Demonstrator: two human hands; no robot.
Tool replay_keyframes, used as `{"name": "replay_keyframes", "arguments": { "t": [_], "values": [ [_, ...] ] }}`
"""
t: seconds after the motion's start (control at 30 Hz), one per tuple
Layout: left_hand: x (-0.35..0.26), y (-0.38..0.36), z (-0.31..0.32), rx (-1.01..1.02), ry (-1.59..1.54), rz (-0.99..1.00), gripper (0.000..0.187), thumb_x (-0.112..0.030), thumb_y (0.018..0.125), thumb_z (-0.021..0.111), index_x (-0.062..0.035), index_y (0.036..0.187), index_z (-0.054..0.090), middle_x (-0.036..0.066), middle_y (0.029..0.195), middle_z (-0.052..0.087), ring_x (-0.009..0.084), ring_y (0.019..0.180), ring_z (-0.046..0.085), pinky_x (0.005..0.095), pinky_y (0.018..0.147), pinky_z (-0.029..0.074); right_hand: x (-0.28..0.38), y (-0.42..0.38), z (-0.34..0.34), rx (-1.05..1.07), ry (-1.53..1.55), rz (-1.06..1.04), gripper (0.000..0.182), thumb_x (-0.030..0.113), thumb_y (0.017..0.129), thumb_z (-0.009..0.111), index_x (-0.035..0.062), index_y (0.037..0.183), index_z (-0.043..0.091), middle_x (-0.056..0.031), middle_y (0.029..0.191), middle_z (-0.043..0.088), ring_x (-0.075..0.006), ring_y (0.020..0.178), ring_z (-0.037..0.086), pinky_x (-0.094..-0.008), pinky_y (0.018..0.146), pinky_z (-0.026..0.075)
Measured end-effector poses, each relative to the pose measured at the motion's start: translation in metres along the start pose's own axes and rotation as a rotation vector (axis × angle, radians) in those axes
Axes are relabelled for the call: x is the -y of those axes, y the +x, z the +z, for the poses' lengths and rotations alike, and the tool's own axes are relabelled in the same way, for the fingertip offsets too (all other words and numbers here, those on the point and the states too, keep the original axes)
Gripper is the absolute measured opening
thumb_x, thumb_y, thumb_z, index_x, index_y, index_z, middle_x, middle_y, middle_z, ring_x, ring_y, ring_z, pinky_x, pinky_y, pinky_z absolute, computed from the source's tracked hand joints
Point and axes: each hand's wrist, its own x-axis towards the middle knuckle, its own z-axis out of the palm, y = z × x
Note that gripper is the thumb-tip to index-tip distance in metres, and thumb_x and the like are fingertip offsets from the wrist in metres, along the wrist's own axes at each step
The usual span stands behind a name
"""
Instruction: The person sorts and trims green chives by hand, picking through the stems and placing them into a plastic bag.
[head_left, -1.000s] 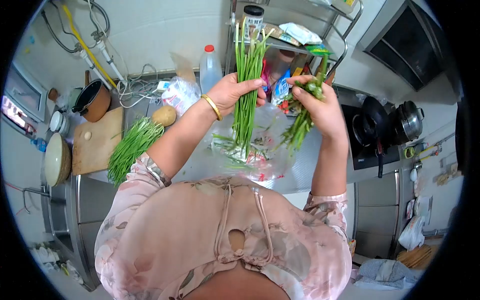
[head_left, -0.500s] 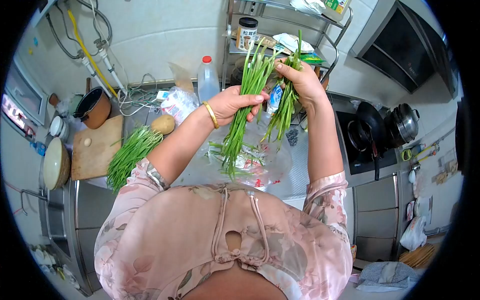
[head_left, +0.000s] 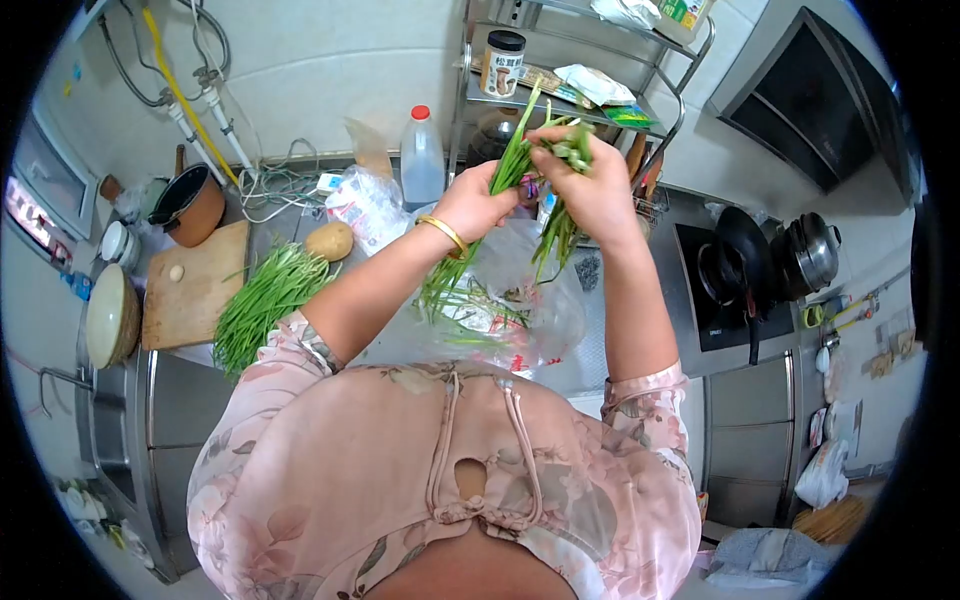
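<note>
My left hand [head_left: 474, 206], with a gold bangle at its wrist, is closed round a bunch of garlic chives [head_left: 513, 166]. The stalks stick up past the fingers and hang down below the hand. Close beside it, my right hand [head_left: 594, 192] is closed on a second bunch of garlic chives [head_left: 557, 243], whose leaves droop under the palm. Its fingertips meet at the stalk ends near the left bunch. Beneath both hands lies a clear plastic bag [head_left: 552, 325] with loose chive bits on it. A larger pile of chives [head_left: 268, 312] rests on the counter to the left.
A potato [head_left: 329, 241] and a wooden cutting board [head_left: 196, 290] are at the left, with a brown pot [head_left: 190, 210] behind. A red-capped jug [head_left: 422, 160] stands at the back beside a metal rack [head_left: 470, 95]. A black wok [head_left: 742, 245] sits on the stove at right.
My right hand has turned inward and moved slightly left, its fingers now by the stalk ends. My left hand has rotated, and its chives have tilted.
</note>
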Motion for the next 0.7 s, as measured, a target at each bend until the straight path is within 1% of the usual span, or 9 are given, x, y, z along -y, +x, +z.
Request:
{"name": "replay_keyframes", "arguments": {
  "t": [0.07, 0.17, 0.27, 0.37, 0.47, 0.5, 0.6, 0.63, 0.7],
  "values": [
    [-0.002, -0.003, 0.004, -0.034, 0.023, -0.007, 0.02, -0.015, 0.08, 0.057, -0.0031, 0.096, 0.055, 0.001, 0.067, 0.054, 0.0079, 0.051, 0.047, 0.0229, 0.048, 0.041, -0.005, 0.003, 0.005, -0.058, -0.284, -0.06, 0.019, 0.006, 0.075, 0.062, 0.0003, 0.093, 0.06, -0.0043, 0.078, 0.06, -0.0105, 0.071, 0.055, -0.0251, 0.064, 0.044],
    [0.001, -0.004, 0.005, -0.054, 0.081, -0.009, 0.017, -0.014, 0.079, 0.058, -0.0026, 0.091, 0.054, 0.0, 0.066, 0.053, 0.0069, 0.051, 0.046, 0.0216, 0.047, 0.039, -0.009, 0.005, 0.008, -0.031, -0.346, -0.006, 0.02, 0.009, 0.072, 0.062, 0.0016, 0.09, 0.06, -0.0172, 0.082, 0.059, -0.0308, 0.073, 0.058, -0.0337, 0.066, 0.045],
    [0.004, -0.005, 0.0, -0.052, 0.116, -0.033, 0.016, -0.014, 0.079, 0.059, -0.0023, 0.089, 0.053, 0.0, 0.066, 0.052, 0.0064, 0.052, 0.045, 0.021, 0.047, 0.037, -0.023, 0.006, 0.011, 0.006, -0.298, -0.052, 0.016, 0.008, 0.071, 0.061, 0.0011, 0.086, 0.059, -0.0165, 0.079, 0.058, -0.0318, 0.071, 0.057, -0.0351, 0.063, 0.044],
    [0.009, -0.003, -0.003, -0.027, 0.078, -0.042, 0.016, -0.014, 0.08, 0.058, -0.0022, 0.091, 0.053, 0.0, 0.066, 0.052, 0.0065, 0.052, 0.044, 0.0212, 0.047, 0.037, -0.026, 0.008, 0.012, -0.039, -0.318, -0.133, 0.014, 0.008, 0.07, 0.062, 0.0004, 0.081, 0.059, -0.0155, 0.075, 0.057, -0.0298, 0.068, 0.056, -0.0351, 0.062, 0.044],
    [0.009, -0.005, -0.007, 0.02, 0.064, -0.058, 0.017, -0.013, 0.081, 0.057, -0.0019, 0.093, 0.053, 0.0, 0.066, 0.05, 0.0067, 0.053, 0.044, 0.021, 0.048, 0.037, -0.022, 0.011, 0.007, -0.088, -0.296, -0.039, 0.014, 0.007, 0.074, 0.064, -0.0004, 0.084, 0.059, -0.0071, 0.073, 0.06, -0.0129, 0.067, 0.055, -0.026, 0.062, 0.044],
    [0.008, -0.006, -0.008, 0.039, 0.068, -0.067, 0.017, -0.013, 0.081, 0.056, -0.0017, 0.094, 0.053, 0.0, 0.066, 0.05, 0.0067, 0.053, 0.044, 0.0209, 0.048, 0.038, -0.023, 0.013, 0.003, -0.124, -0.295, -0.058, 0.013, 0.01, 0.076, 0.064, 0.0004, 0.084, 0.06, -0.0064, 0.073, 0.06, -0.0118, 0.065, 0.054, -0.0263, 0.061, 0.044],
    [0.01, -0.008, -0.011, 0.121, -0.009, -0.076, 0.018, -0.013, 0.083, 0.055, -0.001, 0.096, 0.053, 0.0, 0.066, 0.048, 0.0069, 0.054, 0.045, 0.0205, 0.049, 0.038, -0.017, 0.02, -0.004, -0.246, -0.35, -0.133, 0.01, 0.008, 0.071, 0.063, 0.002, 0.079, 0.06, -0.0133, 0.072, 0.057, -0.0245, 0.066, 0.056, -0.0315, 0.06, 0.043],
    [0.008, -0.009, -0.012, 0.149, -0.049, -0.089, 0.019, -0.014, 0.083, 0.055, -0.0007, 0.096, 0.053, 0.0, 0.066, 0.048, 0.0072, 0.054, 0.045, 0.0205, 0.049, 0.038, -0.019, 0.022, -0.006, -0.265, -0.361, -0.152, 0.01, 0.01, 0.073, 0.063, 0.0031, 0.081, 0.061, -0.0098, 0.07, 0.059, -0.0191, 0.063, 0.056, -0.0294, 0.059, 0.043],
    [0.004, -0.011, -0.014, 0.202, -0.129, -0.116, 0.022, -0.017, 0.083, 0.055, -0.0001, 0.097, 0.053, 0.0, 0.066, 0.048, 0.0077, 0.055, 0.045, 0.0206, 0.049, 0.038, -0.021, 0.022, -0.007, -0.291, -0.248, -0.082, 0.011, 0.011, 0.075, 0.063, 0.0031, 0.082, 0.061, -0.0061, 0.068, 0.058, -0.0136, 0.061, 0.053, -0.0273, 0.057, 0.042]
  ]
}}
